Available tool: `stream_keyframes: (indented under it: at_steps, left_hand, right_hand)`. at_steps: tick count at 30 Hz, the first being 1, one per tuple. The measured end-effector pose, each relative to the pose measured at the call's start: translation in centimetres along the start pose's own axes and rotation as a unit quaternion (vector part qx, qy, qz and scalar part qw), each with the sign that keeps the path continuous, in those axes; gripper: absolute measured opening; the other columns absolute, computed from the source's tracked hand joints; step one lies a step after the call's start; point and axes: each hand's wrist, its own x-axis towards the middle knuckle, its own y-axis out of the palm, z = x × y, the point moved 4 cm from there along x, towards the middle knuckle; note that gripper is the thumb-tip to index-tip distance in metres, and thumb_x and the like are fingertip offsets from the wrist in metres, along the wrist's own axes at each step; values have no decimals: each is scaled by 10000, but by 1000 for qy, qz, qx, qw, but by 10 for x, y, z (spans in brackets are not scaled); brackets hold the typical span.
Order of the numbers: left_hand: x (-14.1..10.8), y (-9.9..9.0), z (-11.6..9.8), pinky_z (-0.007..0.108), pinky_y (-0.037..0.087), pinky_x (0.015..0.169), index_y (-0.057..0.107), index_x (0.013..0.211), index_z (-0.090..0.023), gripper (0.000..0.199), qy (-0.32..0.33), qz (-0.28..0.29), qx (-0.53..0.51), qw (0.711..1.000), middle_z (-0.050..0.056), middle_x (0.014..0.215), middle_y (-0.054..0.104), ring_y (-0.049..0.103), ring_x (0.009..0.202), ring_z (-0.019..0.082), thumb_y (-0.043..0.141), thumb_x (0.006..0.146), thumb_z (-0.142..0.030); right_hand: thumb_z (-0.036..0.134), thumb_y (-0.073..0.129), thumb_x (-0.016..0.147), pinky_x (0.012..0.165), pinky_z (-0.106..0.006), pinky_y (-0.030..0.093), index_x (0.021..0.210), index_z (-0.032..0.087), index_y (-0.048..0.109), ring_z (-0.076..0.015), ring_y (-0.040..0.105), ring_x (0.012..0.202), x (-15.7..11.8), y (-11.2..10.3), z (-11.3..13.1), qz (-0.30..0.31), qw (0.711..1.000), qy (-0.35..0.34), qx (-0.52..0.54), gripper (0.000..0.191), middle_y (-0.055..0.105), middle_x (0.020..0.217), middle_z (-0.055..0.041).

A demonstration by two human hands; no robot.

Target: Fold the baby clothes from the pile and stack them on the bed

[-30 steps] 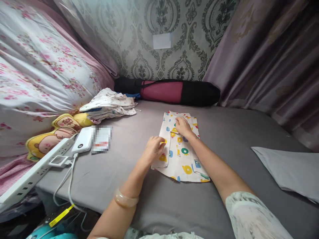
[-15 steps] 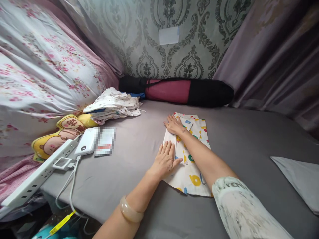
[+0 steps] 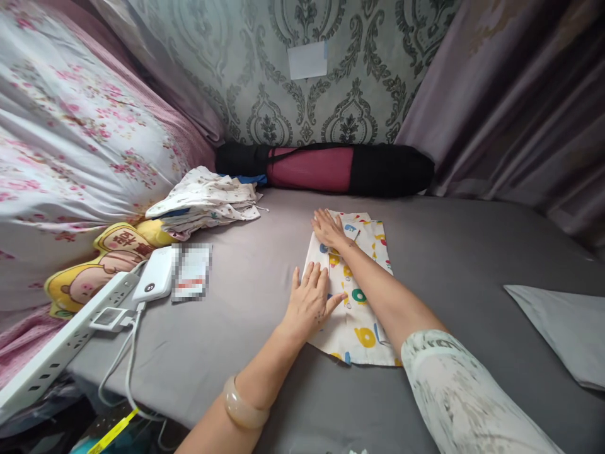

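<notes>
A white garment [image 3: 352, 337] with yellow, green, blue and red prints lies folded on the grey sheet, its plain inner side showing along the left edge. My left hand [image 3: 309, 299] rests flat on the garment's left side, thumb pointing right and fingers apart. Farther up, my right hand [image 3: 328, 228] presses on the upper left corner with fingers stretched out. Its forearm crosses over the garment and hides part of the right side. Neither hand grips anything.
A long black and maroon bag [image 3: 309, 169] lies along the wall. To the left are crumpled clothes [image 3: 208, 198], a yellow cushion [image 3: 85, 280], a white power bank [image 3: 154, 274] and a power strip [image 3: 69, 343] with cables. Grey folded fabric [image 3: 562, 328] lies at right.
The whole view has shifted slightly. Both hands stay on the garment in nearly the same places; the left hand's fingers look a little more spread.
</notes>
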Motion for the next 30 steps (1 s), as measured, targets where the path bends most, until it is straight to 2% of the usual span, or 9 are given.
stream_keyframes:
  at_steps: [2, 4, 9, 13, 20, 24, 30]
  left_hand:
    - [0, -4, -3, 579, 263, 1153, 450, 1429, -127, 682, 4, -31, -1, 1000, 179, 1497, 433, 327, 1435, 308, 276, 973, -603]
    - [0, -3, -5, 568, 269, 1155, 454, 1425, -128, 679, 13, -33, -1, 999, 175, 1495, 438, 341, 1428, 305, 287, 970, -604]
    - [-4, 8, -7, 559, 282, 1151, 461, 1414, -130, 720, 15, 20, -12, 1000, 169, 1511, 416, 347, 1425, 305, 258, 954, -647]
    - [-4, 11, -7, 557, 252, 1165, 429, 1436, -125, 752, 8, 55, -19, 998, 180, 1541, 359, 304, 1445, 310, 250, 945, -666]
    - [-4, 7, -8, 577, 256, 1154, 415, 1435, -110, 729, 14, 68, -31, 997, 211, 1540, 346, 285, 1450, 332, 277, 953, -639]
    - [-4, 3, -8, 563, 267, 1152, 426, 1425, -142, 679, 11, 70, -44, 997, 202, 1541, 349, 281, 1453, 325, 303, 959, -620]
    - [-4, 4, -9, 561, 241, 1165, 398, 1439, -122, 691, 16, 89, -52, 995, 209, 1547, 334, 261, 1460, 324, 292, 964, -613]
  right_hand:
    - [442, 86, 1006, 1195, -507, 18, 1547, 143, 253, -221, 80, 1500, -4, -9, -6, -18, 999, 26, -10, 640, 176, 1626, -65]
    - [441, 101, 1006, 1190, -533, 1, 1548, 139, 250, -237, 82, 1499, -8, -12, -13, -15, 999, 43, -29, 638, 184, 1624, -63]
    - [472, 138, 1002, 1187, -546, 35, 1557, 181, 233, -250, 93, 1495, -10, -1, -24, 12, 997, 48, -64, 634, 164, 1630, -37]
    - [476, 140, 999, 1180, -554, 75, 1556, 201, 233, -259, 123, 1489, -6, 7, -26, 7, 997, 45, -67, 628, 167, 1630, -46]
    - [427, 101, 1010, 1184, -550, 54, 1551, 204, 250, -234, 114, 1493, -12, -6, -29, -3, 999, 43, -16, 603, 211, 1620, -38]
    - [406, 114, 1010, 1175, -571, -24, 1537, 178, 294, -255, 71, 1498, -22, -21, -50, -61, 993, 95, -31, 601, 220, 1617, -65]
    - [471, 146, 996, 1171, -580, 64, 1531, 159, 307, -312, 106, 1486, -30, -17, -77, -34, 987, 151, -40, 641, 223, 1614, -97]
